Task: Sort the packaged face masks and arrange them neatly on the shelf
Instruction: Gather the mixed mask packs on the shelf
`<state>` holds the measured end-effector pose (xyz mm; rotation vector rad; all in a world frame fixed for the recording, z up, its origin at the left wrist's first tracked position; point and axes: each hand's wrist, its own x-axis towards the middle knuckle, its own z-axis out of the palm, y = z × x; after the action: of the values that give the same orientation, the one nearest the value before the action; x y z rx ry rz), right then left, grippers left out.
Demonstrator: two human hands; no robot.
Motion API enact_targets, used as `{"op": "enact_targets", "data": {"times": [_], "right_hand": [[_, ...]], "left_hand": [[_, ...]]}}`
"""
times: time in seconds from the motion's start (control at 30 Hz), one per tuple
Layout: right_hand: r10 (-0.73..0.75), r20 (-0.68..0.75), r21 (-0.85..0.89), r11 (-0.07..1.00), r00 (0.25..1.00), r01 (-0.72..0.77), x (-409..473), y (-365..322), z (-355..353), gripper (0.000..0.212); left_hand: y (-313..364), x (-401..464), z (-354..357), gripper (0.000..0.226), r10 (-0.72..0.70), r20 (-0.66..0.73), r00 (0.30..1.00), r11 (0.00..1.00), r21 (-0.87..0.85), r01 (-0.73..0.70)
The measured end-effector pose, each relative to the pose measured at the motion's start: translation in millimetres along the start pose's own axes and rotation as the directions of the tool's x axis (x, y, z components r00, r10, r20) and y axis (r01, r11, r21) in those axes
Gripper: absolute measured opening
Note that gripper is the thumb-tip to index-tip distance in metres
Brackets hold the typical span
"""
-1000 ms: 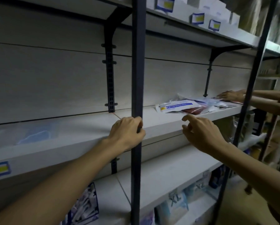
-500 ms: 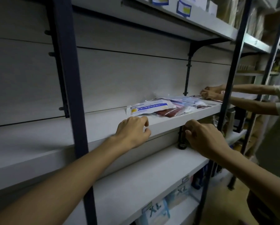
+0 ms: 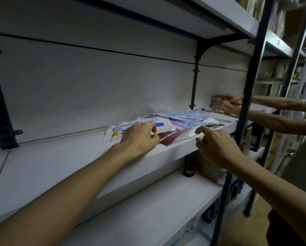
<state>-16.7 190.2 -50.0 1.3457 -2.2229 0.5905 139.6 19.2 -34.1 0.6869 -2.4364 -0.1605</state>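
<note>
Sorting barely begun: your left hand pinches the white packet at the heap's nine o'clock edge, right hand's fingers loosely spread.

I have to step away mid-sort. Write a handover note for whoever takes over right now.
Left hand: fingers curled on the white packet with blue and yellow label, at the left end of the mask pile.
Right hand: open, forefinger reaching toward the pile's front edge, holding nothing.
Pile lies jumbled on the middle shelf.
Done: nothing sorted yet.
Left: separate by type, line up neatly.
</note>
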Motion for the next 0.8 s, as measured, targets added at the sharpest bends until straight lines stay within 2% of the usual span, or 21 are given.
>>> {"op": "enact_targets", "data": {"times": [0.2, 0.47, 0.67, 0.8], "right_hand": [[-0.007, -0.042, 0.046, 0.999, 0.999, 0.009, 34, 51, 22, 0.03], [-0.049, -0.053, 0.174, 0.983, 0.997, 0.058, 95, 129, 46, 0.026], [-0.124, -0.036, 0.274, 0.953, 0.992, 0.129, 145, 170, 52, 0.024], [-0.152, -0.06, 0.387, 0.907, 0.987, 0.163, 167, 183, 73, 0.019]], "left_hand": [[13, 44, 29, 0.02, -0.033, -0.005, 0.999, 0.999, 0.04, 0.033], [33, 100, 61, 0.016, -0.193, -0.09, 0.977, 0.974, 0.103, 0.202], [58, 142, 79, 0.011, -0.331, -0.167, 0.929, 0.927, 0.125, 0.353], [61, 158, 99, 0.014, -0.472, -0.226, 0.852, 0.857, 0.109, 0.504]]}}
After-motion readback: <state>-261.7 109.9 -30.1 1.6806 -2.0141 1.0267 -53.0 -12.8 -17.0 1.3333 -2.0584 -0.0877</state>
